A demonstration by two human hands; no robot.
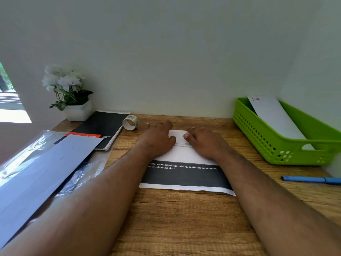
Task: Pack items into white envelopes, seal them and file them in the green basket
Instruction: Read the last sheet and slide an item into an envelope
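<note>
At the far left a stack of white envelopes (46,163) lies slanted over a crinkled clear plastic sleeve (81,174), partly covering a black spiral notebook (103,128). Behind these a white pot of pale flowers (73,100) stands in the corner, and a roll of tape (130,122) stands on edge just beside the notebook. On the wooden tabletop (175,218) in the middle lies a printed sheet (184,174) with a dark band of text. The left hand (158,139) and right hand (204,143) press flat on its far part, fingers fairly straight; neither grip closes on anything, and they hide most of the fold there. A pale strip of paper shows between the thumbs. To the right a blue pen (311,180) lies near the tabletop's edge. Behind it the green basket (273,145) holds one filed envelope (273,117), leaning against its back wall.
</note>
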